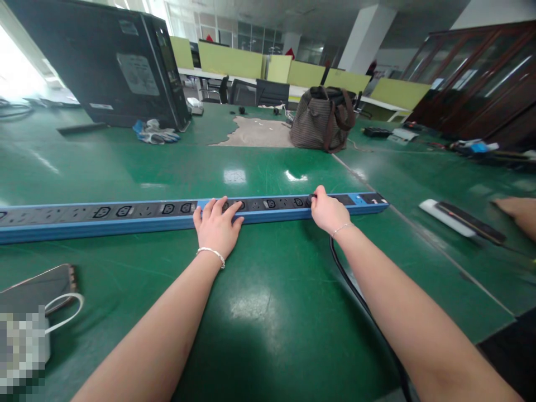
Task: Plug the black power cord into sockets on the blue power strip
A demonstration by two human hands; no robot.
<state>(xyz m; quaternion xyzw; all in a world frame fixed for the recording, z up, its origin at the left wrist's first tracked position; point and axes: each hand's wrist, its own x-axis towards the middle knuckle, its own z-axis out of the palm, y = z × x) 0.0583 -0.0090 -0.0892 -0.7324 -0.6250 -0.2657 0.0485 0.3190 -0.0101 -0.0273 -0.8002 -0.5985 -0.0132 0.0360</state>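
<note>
A long blue power strip (180,221) with a row of black sockets lies across the green table. My left hand (218,226) rests on top of it near the middle, fingers spread over the sockets. Toward the strip's right end, my right hand (329,211) is closed round a black plug, pressed against the socket face; most of the plug is hidden by my fingers. From under that hand a black cable (352,285) runs down toward the table's near edge. How deep the plug sits in the socket I cannot tell.
A phone (39,287) with a white cord lies at near left. Behind stand a black computer tower (104,67), gloves (154,133) and a brown bag (320,120). At right lies a black and white device (460,220), close to another person's hand (519,212).
</note>
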